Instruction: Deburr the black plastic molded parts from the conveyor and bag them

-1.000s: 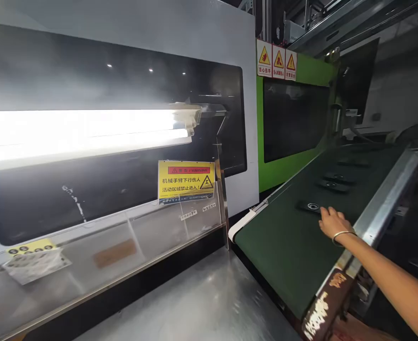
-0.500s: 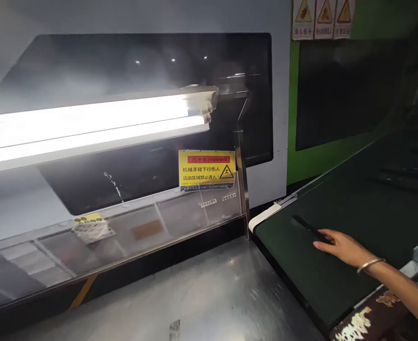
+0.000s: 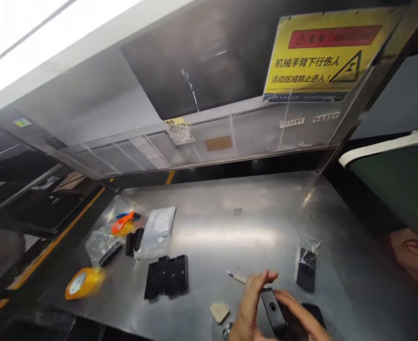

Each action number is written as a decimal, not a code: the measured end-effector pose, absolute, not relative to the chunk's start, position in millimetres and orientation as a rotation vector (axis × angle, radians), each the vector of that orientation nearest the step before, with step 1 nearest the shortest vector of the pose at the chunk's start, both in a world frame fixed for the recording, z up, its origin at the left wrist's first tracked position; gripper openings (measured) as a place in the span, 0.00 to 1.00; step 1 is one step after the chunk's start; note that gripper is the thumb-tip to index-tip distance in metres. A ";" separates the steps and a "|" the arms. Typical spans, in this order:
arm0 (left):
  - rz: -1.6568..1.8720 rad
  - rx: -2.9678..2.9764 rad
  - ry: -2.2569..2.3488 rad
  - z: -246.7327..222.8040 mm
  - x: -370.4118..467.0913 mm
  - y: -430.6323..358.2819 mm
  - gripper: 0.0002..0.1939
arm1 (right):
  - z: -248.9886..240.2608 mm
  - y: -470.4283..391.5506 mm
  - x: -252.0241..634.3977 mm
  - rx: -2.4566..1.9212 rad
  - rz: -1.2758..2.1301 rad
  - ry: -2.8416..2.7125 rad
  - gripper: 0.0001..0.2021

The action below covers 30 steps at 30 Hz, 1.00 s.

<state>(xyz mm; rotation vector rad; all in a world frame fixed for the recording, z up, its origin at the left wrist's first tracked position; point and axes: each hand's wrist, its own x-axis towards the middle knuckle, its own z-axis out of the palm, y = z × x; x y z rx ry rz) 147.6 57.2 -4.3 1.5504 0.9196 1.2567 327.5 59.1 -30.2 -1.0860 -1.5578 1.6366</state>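
Note:
At the bottom of the head view, a black rectangular part (image 3: 273, 310) with a round hole in its face is held between my two hands. My left hand (image 3: 249, 303) closes on its left side, fingertips raised beside its upper end. Along its right side lie the fingers of my right hand (image 3: 303, 315). The part's lower end is cut off by the frame. Partly behind my right hand is another dark part (image 3: 314, 312). A slim pale-handled tool (image 3: 238, 277) with a pointed tip lies near my left fingers. A beige piece (image 3: 219, 312) rests left of my left hand.
On the metal table (image 3: 209, 237) lie several black parts in a row (image 3: 166, 278), a black part in clear plastic (image 3: 306, 270), an orange tape roll (image 3: 79, 284), a white packet (image 3: 157, 229) and plastic bags. A green conveyor belt (image 3: 401, 175) borders the right; a clear panel (image 3: 251, 130) stands behind.
The view has swung left and down from the conveyor to the table. Earlier one hand held a dark slim piece over the belt; now both hands are around a black part above the table.

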 end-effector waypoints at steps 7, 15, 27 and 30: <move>1.285 1.350 0.980 -0.4 104.9 20.0 0.42 | -43.2 40.6 271.3 -0.986 1.956 -1.510 0.40; 1.218 1.248 1.189 -22.7 67.6 -6.2 0.45 | -46.1 35.6 234.6 -0.992 2.106 -1.605 0.39; 1.543 0.896 1.578 -51.9 26.0 -45.8 0.31 | -113.9 45.5 164.4 -1.065 1.675 -2.186 0.23; 1.565 0.827 1.667 -42.0 21.8 -43.4 0.30 | -151.3 38.1 136.3 -1.211 1.383 -2.330 0.20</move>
